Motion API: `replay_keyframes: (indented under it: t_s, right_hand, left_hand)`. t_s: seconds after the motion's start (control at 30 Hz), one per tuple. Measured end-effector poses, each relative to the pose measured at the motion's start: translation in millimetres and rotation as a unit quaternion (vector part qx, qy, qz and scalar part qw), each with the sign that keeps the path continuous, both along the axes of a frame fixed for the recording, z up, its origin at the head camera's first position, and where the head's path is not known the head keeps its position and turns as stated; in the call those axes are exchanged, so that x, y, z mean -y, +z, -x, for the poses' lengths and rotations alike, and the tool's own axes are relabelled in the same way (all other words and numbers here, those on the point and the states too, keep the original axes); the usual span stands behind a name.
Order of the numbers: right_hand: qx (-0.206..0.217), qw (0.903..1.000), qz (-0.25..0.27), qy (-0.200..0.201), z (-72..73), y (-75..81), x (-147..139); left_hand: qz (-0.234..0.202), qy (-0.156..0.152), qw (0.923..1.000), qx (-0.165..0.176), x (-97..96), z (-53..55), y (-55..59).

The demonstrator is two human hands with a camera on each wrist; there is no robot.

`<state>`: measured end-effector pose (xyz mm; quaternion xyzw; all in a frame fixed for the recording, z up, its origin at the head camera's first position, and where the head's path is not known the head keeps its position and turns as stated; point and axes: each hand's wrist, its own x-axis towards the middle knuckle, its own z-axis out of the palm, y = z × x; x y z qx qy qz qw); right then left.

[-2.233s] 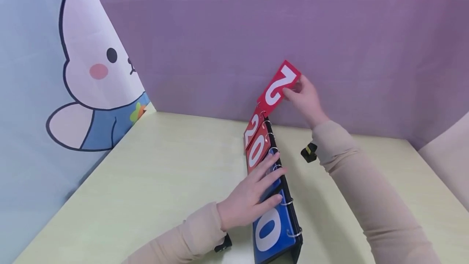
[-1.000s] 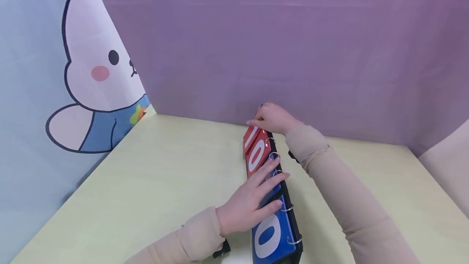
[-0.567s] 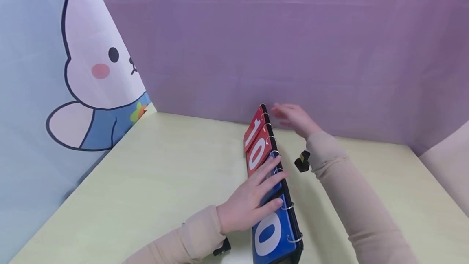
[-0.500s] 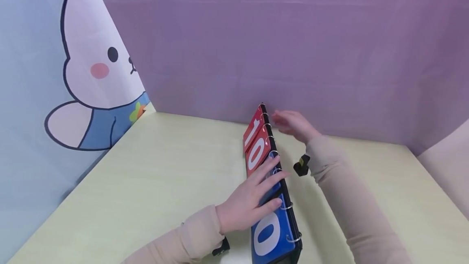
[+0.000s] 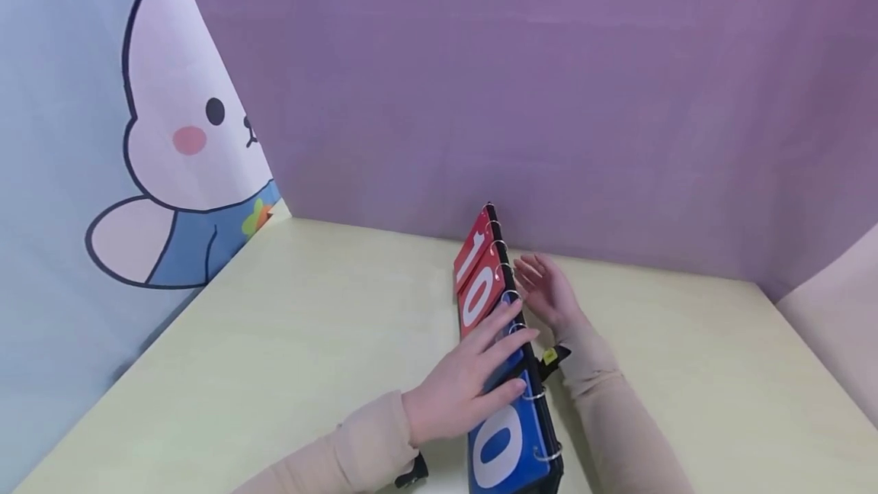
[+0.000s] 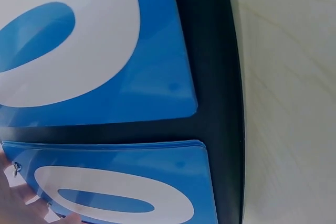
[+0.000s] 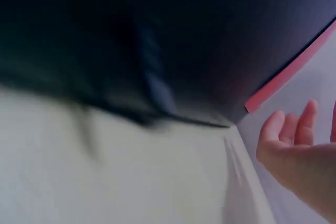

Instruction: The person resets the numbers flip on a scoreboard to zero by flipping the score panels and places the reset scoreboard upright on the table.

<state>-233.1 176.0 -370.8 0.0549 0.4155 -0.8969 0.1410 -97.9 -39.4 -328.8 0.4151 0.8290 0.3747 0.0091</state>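
Observation:
A tabletop flip scoreboard (image 5: 544, 416) stands like a tent, its number cards hung on metal rings along the black top edge. The far red card (image 5: 470, 251) reads 1, the nearer red card (image 5: 477, 296) reads 0, and the near blue card (image 5: 499, 444) reads 0. My left hand (image 5: 461, 391) rests across the middle with spread, fairly straight fingers, partly covering another blue card (image 6: 115, 198), also a 0. Behind the board, my right hand (image 5: 549, 292) is raised with loosely curled fingers, holding nothing. A red card edge (image 7: 289, 72) shows at the back in the right wrist view.
The board stands on a pale yellow table (image 5: 329, 341). A purple cloth backdrop (image 5: 549, 97) rises close behind its far end. On the left hangs a light blue cloth with a cartoon rabbit (image 5: 188, 113).
The right hand flipped red 2 cards over the top edge, let go, then came down and nearer behind the board. The far red card changed from 2 to 1. The left hand stayed put.

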Motion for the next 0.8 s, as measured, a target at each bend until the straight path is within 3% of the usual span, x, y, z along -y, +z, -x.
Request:
replay_keyframes:
  t_s: [0.17, 0.43, 0.63, 0.8]
  right_hand:
    - [0.005, 0.9945, 0.099, 0.032, -7.1, -16.4, -4.3]
    - [-0.014, 0.9923, 0.094, 0.08, -7.1, -13.0, -5.6]
    - [-0.071, 0.9855, 0.078, 0.133, -16.6, -18.4, -11.5]
    - [-0.091, 0.983, 0.083, 0.136, -16.5, -19.4, -11.0]
  left_hand:
    - [0.002, 0.0, 1.0, 0.008, -0.3, -1.2, -1.2]
    - [0.0, 0.007, 0.9999, 0.008, 1.3, 1.0, 2.5]
    - [0.003, 0.001, 1.0, 0.003, -1.5, -1.2, -1.2]
    - [0.007, 0.002, 1.0, -0.002, -1.2, -0.9, -0.1]
